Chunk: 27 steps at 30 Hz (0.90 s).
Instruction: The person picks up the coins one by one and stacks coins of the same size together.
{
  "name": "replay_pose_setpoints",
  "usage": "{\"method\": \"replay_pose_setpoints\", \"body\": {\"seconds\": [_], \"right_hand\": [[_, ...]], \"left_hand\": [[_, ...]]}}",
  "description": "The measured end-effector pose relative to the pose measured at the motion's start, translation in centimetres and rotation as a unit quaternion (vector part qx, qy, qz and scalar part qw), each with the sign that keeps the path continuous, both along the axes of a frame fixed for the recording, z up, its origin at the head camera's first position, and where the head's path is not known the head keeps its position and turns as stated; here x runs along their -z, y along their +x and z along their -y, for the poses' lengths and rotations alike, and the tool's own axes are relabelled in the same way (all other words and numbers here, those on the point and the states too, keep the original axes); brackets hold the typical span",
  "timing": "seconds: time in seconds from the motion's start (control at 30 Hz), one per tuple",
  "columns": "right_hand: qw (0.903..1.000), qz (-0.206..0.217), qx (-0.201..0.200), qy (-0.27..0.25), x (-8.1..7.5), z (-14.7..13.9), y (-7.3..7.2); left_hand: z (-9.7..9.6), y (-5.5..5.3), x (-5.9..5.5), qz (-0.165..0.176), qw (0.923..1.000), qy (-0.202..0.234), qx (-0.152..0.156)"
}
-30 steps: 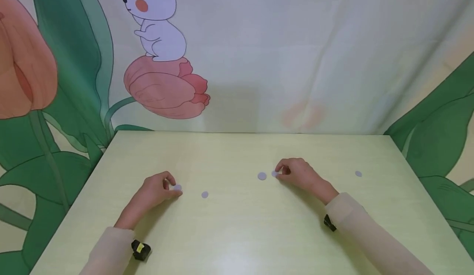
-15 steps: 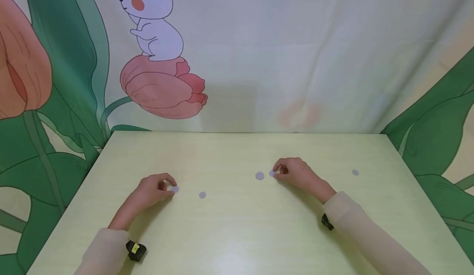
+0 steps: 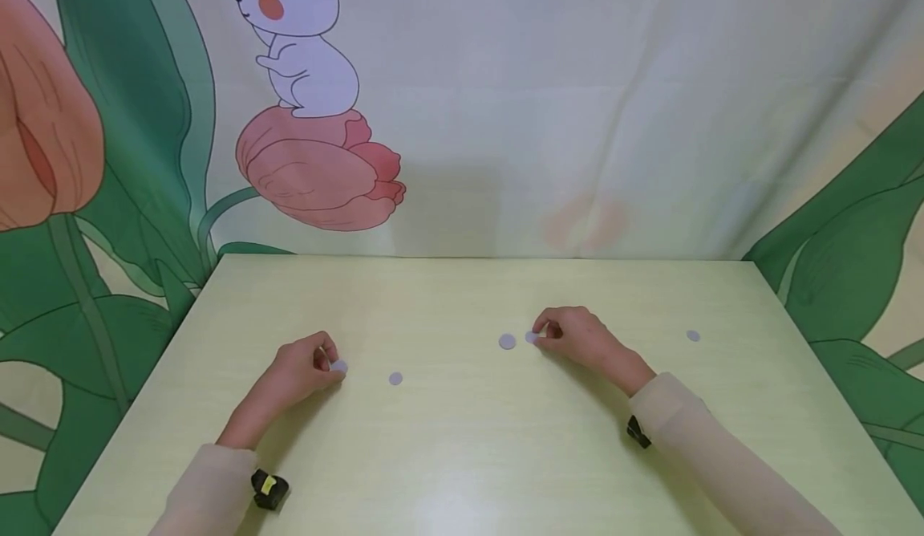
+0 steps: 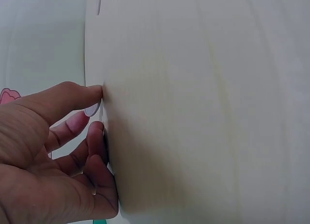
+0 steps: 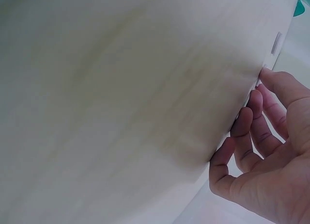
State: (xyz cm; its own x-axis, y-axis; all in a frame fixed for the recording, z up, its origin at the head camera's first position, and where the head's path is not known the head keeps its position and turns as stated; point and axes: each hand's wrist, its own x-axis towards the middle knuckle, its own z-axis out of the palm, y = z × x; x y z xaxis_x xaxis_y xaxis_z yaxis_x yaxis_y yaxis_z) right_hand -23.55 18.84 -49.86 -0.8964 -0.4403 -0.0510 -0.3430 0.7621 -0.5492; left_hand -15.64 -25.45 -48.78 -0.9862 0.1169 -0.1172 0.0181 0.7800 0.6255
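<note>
Item 1, left-hand disc (image 3: 338, 367): small, round, pale lilac, flat on the table (image 3: 462, 456). It lies at the fingertips of the left hand (image 3: 297, 373). In the left wrist view the disc (image 4: 91, 109) shows between thumb and forefinger, which curl in on it and pinch it at the edge; the other fingers (image 4: 97, 141) are bent with their tips down on the tabletop.

Item 2, right-hand disc (image 3: 532, 337): same kind, flat on the table. It lies at the fingertips of the right hand (image 3: 577, 337), whose thumb and forefinger close on it. In the right wrist view the fingers (image 5: 247, 118) are curled with their tips on the table; the disc shows there only as a thin sliver, so whether the grip has closed fully cannot be told.

Item 3, loose disc (image 3: 508, 341): just beyond the right hand's fingertips, on the side toward the left hand, untouched.

Item 4, loose disc (image 3: 395, 378): near the left hand, on the side toward the right hand, untouched.

Item 5, loose disc (image 3: 693, 335): well apart from the right hand, on its outer side.

Surround: pale yellow-green tabletop; cream sleeves (image 3: 693, 448); behind, a cloth backdrop (image 3: 577, 103) printed with a rabbit (image 3: 306, 46) on a pink tulip and green leaves.
</note>
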Motion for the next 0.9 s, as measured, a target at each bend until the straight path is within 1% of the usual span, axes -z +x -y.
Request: {"method": "replay_pose_setpoints", "body": {"seconds": [0.17, 0.4, 0.6, 0.9], "right_hand": [[1.0000, -0.006, -0.003, -0.003, 0.06, -0.04, -0.09], [1.0000, -0.005, -0.002, -0.005, 0.06, -0.09, -0.18], [1.0000, -0.003, -0.002, -0.003, 0.02, -0.05, -0.08], [0.9999, -0.010, -0.003, -0.002, 0.16, 0.00, -0.03]], "left_hand": [[0.02, 0.00, 0.04, -0.006, 1.0000, -0.004, -0.001], [-0.29, 0.04, -0.04, -0.012, 0.9998, 0.003, 0.012], [-0.59, 0.19, -0.25, -0.004, 0.9999, 0.001, 0.010], [-0.31, 0.31, -0.08, 0.002, 1.0000, 0.002, 0.005]]}}
